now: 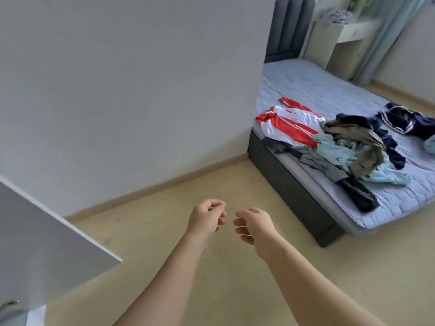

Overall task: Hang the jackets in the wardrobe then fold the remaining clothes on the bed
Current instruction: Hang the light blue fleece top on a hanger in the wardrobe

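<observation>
While extended forward | left hand point(207, 218) loosely curled | right hand point(256, 225) loosely curled

I'm looking at a jacket point(289, 128) showing bright red panels against white, with thin white lines running along the red. I'm also picking out a pale blue garment point(336, 154), an olive-brown garment point(357, 137), a grey garment point(322, 161) and a black garment point(360, 194). I'm reading a navy garment point(407, 121) carrying white stripes. The mattress point(317, 90) is showing lavender-blue with a quilted stitch pattern. The bed base point(289, 187) is coming through charcoal and the headboard point(292, 24) slate blue. The floor point(211, 267) is reading sandy beige, the skirting point(153, 187) light tan, the wall point(117, 78) pale grey, the wardrobe door point(35, 231) white.
</observation>
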{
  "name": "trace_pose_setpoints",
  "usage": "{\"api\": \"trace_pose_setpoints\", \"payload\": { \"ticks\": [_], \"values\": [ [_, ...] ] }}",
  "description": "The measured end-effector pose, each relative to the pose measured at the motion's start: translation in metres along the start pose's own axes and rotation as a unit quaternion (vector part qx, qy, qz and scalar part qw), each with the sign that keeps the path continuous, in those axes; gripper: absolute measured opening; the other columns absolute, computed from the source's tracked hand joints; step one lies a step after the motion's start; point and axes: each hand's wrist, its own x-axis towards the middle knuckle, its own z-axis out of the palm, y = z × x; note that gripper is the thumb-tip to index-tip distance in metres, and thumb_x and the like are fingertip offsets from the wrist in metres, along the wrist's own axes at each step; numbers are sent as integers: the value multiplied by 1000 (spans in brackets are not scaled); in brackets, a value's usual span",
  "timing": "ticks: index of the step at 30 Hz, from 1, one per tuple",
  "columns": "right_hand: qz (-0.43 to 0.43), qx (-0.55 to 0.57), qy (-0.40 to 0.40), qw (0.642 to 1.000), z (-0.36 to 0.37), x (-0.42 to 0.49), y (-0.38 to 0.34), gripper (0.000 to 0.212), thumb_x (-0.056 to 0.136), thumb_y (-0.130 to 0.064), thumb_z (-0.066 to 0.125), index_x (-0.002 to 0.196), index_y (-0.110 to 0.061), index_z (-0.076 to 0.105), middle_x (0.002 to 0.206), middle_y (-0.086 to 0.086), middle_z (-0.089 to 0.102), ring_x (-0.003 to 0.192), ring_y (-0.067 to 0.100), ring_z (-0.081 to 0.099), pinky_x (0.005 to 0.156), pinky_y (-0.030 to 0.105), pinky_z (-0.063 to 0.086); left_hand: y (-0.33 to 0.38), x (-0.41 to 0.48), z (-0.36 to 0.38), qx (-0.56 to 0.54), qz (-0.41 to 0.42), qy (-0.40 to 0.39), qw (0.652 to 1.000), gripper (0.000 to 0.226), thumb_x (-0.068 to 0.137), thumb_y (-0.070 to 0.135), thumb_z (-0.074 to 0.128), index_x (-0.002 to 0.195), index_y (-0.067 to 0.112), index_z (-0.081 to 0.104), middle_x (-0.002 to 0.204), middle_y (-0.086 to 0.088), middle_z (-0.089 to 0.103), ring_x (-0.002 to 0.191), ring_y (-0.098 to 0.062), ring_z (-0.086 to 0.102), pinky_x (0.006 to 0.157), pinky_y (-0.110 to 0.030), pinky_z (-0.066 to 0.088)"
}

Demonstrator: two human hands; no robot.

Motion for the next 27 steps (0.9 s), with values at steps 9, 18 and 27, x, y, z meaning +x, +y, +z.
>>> {"api": "trace_pose_setpoints", "payload": {
  "ticks": [9, 18, 27],
  "values": [
    [61, 101, 113, 987, -160, 72, 10, 10, 91, -10, 49, 86, -11, 57, 70, 3, 58, 56, 15, 49, 56, 23, 36, 32, 64, 178, 53, -29, -139, 988, 18, 94, 11, 48, 82, 18, 59, 71, 1, 57, 58, -10, 50, 55, -20, 36],
    [81, 166, 183, 966, -299, 194, -49, 10, 89, -8, 51, 82, -12, 58, 66, 4, 56, 52, 16, 46, 52, 21, 34, 102, 181, 340, 90, -37, -203, 974, 18, 95, 15, 48, 80, 18, 58, 71, 1, 57, 57, -10, 50, 54, -19, 37],
    [105, 234, 220, 941, -422, 270, -91, 8, 91, -4, 50, 84, -7, 54, 61, 6, 52, 47, 15, 41, 51, 20, 30, 162, 262, 472, 145, -55, -254, 955, 17, 94, 17, 50, 80, 19, 59, 73, 0, 58, 58, -11, 52, 53, -19, 38]
  ]
}}
